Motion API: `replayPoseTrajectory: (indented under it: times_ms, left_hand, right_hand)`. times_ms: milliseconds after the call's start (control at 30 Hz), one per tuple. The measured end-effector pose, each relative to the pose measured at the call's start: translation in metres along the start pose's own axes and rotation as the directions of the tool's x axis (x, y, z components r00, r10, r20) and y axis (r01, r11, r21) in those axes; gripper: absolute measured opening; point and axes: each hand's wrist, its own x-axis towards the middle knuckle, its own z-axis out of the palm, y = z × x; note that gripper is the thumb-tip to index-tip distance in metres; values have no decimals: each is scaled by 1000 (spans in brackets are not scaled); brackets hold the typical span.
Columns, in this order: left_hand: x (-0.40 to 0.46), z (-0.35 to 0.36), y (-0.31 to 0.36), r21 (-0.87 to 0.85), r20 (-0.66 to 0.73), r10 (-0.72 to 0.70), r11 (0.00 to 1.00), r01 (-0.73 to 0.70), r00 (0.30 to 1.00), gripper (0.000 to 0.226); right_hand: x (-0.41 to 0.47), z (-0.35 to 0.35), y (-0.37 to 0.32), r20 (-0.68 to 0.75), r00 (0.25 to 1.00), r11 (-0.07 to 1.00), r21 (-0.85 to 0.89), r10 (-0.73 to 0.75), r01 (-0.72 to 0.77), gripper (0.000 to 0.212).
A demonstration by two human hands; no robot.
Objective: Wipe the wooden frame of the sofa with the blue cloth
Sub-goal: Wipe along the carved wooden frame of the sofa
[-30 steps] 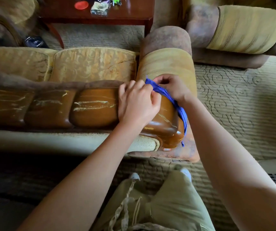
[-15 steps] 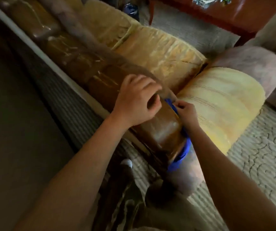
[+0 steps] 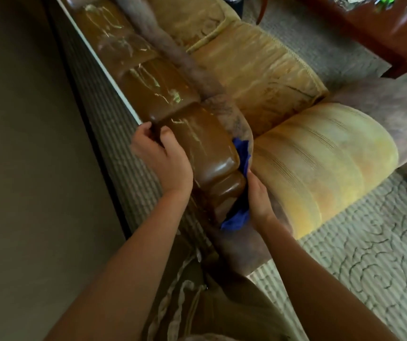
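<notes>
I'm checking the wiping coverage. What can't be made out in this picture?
- Head view: most of the blue cloth lies hidden between the wooden frame and the armrest.
- Right hand: fingertips hidden by the cloth.
- Left hand: fingertips hidden behind the frame.
- Table: cut off, items blurred.

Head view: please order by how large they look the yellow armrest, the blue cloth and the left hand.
1. yellow armrest, clearly largest.
2. left hand.
3. blue cloth, though partly hidden behind the wooden frame.

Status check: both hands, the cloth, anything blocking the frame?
Left hand grips the wooden frame. Right hand holds the blue cloth in the gap beside the padded armrest. Nothing blocking.
</notes>
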Motion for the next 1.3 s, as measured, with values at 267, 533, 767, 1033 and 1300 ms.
replayPoseTrajectory:
  times_ms: [267, 533, 767, 1033, 1300]
  left_hand:
    - [4, 4, -9, 64, -22, 35, 997, -34, 999, 43]
    - [5, 3, -15, 29, -14, 30, 999, -29, 999, 33]
    - [7, 3, -16, 43, -19, 36, 998, -35, 999, 38]
    - [7, 0, -13, 56, -25, 37, 998, -36, 999, 33]
    - [6, 1, -9, 38, -35, 11, 999, -10, 999, 42]
  right_hand:
    - [-1, 3, 14, -72, 940, 932, 177, 332, -316, 37]
    - [2, 3, 0, 66, 997, 999, 35, -31, 28, 28]
    - [31, -1, 24, -50, 929, 927, 99, 367, -362, 35]
    - [19, 4, 28, -71, 904, 899, 162, 421, -406, 36]
    - [-34, 29, -20, -58, 989, 919, 366, -137, 148, 36]
